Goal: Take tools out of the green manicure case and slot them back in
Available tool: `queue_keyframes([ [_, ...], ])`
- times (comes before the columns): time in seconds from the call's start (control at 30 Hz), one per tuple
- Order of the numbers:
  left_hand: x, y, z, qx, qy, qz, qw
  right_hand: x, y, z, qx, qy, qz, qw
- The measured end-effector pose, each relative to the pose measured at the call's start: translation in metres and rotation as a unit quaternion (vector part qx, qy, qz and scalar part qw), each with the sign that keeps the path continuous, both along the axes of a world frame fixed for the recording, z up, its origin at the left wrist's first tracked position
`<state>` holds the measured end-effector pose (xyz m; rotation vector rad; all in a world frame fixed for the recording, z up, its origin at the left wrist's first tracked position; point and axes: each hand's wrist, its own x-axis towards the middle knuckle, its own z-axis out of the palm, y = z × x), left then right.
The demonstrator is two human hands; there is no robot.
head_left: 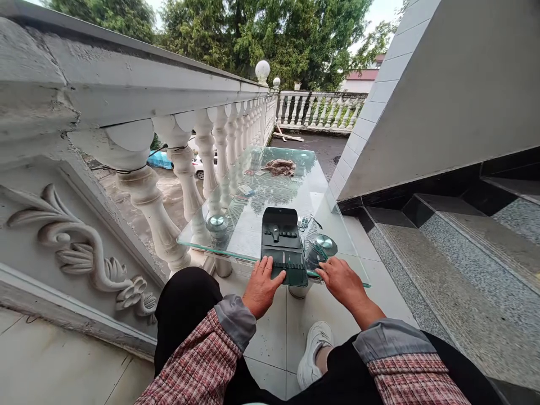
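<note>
A dark green manicure-kit case (284,241) lies unfolded near the front edge of the glass table. Small dark holding loops run in rows across it, and a few slim tools sit in them. My left hand (262,282) rests on the case's lower left part, fingers stretched out and thumb across the front edge. To the right of the case, my right hand (341,279) has its fingertips pinched at the tabletop beside some slender metal tools (319,248); what is between them is too small to make out. Nail clippers (302,223) lie by the case's upper right side.
The glass table (253,225) bears a crumpled brown cloth (280,167) and a small pale blue packet (246,190) farther back. A white balustrade (183,174) runs along the left. Stone stairs (459,253) rise at the right.
</note>
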<state>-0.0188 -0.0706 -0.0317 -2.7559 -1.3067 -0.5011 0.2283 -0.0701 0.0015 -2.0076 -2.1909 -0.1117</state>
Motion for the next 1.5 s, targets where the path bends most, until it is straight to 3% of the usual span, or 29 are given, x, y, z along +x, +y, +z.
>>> queue_keyframes([
  [0.23, 0.002, 0.000, 0.001, -0.001, 0.004, 0.005, 1.000, 0.000, -0.008, -0.007, 0.025, 0.038, 0.033, 0.998],
  [0.57, 0.002, 0.000, -0.001, -0.002, 0.008, 0.004, 1.000, 0.001, -0.008, -0.006, 0.015, 0.180, -0.032, 0.983],
  [0.7, 0.003, 0.000, -0.001, -0.003, 0.004, 0.006, 1.000, -0.005, 0.001, 0.001, 0.015, 0.296, -0.041, 0.954],
  [0.9, 0.003, 0.000, 0.001, 0.000, 0.001, 0.006, 1.000, -0.030, 0.027, 0.004, -0.009, 0.470, -0.016, 0.883],
  [1.13, 0.002, 0.000, 0.001, 0.006, 0.004, 0.004, 1.000, -0.061, 0.048, 0.002, -0.008, 0.560, 0.005, 0.828],
  [1.27, 0.002, 0.000, -0.001, 0.008, 0.001, 0.002, 1.000, -0.070, 0.055, -0.002, -0.009, 0.556, 0.002, 0.831],
  [1.5, 0.001, 0.000, -0.001, 0.011, -0.006, -0.001, 1.000, -0.076, 0.063, -0.005, 0.023, 0.500, -0.027, 0.865],
])
